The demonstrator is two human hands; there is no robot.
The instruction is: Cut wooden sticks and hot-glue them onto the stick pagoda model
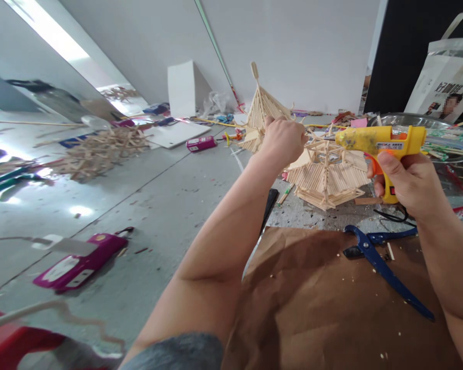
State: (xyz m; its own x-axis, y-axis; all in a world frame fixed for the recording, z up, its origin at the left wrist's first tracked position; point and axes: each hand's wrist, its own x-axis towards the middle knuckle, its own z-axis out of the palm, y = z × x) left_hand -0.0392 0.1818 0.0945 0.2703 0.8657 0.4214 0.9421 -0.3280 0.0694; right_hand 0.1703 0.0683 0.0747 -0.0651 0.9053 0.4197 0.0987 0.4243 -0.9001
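Currently, your right hand (412, 177) grips the yellow glue gun (376, 140); your left hand (283, 141), apart from it, is curled, its hold unclear. A slip of the nozzle (331, 137) could burn those fingers (304, 137) or smear the stick model (307, 178) below. Brown paper (324, 308) lies nearest, then littered floor (170, 200), then a pale wall (297, 61).

The white carrier bag (447, 67) bears a line of dark Chinese print that seems to begin 好咖啡, "good coffee"; the characters after it are too distorted to read surely. On the yellow hot glue gun (358, 137), a pale label (389, 145) carries small dark lettering and marks, too fine to make out as a brand or number.
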